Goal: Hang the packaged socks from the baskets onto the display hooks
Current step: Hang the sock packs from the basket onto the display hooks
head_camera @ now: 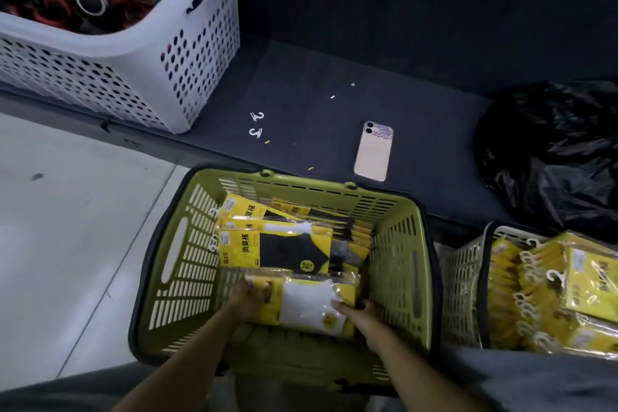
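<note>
**Both hands on a sock pack in the green basket**

On the dark shelf (pixel 418 53) we see a white perforated basket (pixel 133 70) at left and a black bag (pixel 551 160) at right. Nearer us, the green basket (pixel 187 261) and a paler basket (pixel 463 278) hold yellow sock packs. Our left hand (pixel 250 298) and right hand (pixel 363 311) curl round opposite ends of a white-sock pack (pixel 311 306) inside the green basket. A phone (pixel 373 150) lies on the shelf.

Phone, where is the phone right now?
In the head view, the phone lies back-up on the dark shelf, right of centre, just beyond the far rim of the green basket, with the black bag to its right.
</note>
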A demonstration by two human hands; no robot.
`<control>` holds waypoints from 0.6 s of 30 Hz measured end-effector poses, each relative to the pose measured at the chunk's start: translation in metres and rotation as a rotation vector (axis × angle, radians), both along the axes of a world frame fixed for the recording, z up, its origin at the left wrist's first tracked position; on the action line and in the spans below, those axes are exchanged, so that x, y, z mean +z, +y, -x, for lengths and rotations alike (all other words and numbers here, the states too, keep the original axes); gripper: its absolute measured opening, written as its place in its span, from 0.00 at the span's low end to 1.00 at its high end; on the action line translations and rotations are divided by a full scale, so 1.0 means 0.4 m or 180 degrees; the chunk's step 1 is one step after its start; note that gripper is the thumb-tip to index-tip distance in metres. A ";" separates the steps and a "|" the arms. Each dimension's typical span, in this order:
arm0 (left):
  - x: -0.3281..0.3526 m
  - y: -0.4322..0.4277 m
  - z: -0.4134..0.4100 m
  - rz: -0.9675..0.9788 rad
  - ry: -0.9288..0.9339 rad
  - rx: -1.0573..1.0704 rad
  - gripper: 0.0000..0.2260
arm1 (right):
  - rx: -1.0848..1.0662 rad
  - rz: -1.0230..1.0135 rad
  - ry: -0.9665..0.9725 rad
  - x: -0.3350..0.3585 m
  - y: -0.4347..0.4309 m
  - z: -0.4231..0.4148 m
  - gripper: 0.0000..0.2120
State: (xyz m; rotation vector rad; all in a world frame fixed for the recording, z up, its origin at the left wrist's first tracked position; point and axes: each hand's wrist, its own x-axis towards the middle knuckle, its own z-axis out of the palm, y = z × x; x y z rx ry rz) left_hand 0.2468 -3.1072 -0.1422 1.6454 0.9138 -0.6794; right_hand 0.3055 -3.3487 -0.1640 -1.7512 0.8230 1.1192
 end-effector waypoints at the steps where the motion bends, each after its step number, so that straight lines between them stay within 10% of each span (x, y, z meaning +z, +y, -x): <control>1: -0.003 -0.001 0.001 -0.0027 0.0012 0.0063 0.14 | -0.0070 -0.0067 -0.0072 0.010 0.003 -0.001 0.37; 6: 0.036 -0.010 -0.002 0.0033 0.0177 0.0194 0.24 | -0.0328 -0.0519 -0.0390 0.089 0.034 -0.032 0.42; 18: 0.300 -0.106 -0.041 0.0565 -0.0211 0.0186 0.33 | 0.1023 0.0142 -0.2258 0.545 0.003 -0.187 0.11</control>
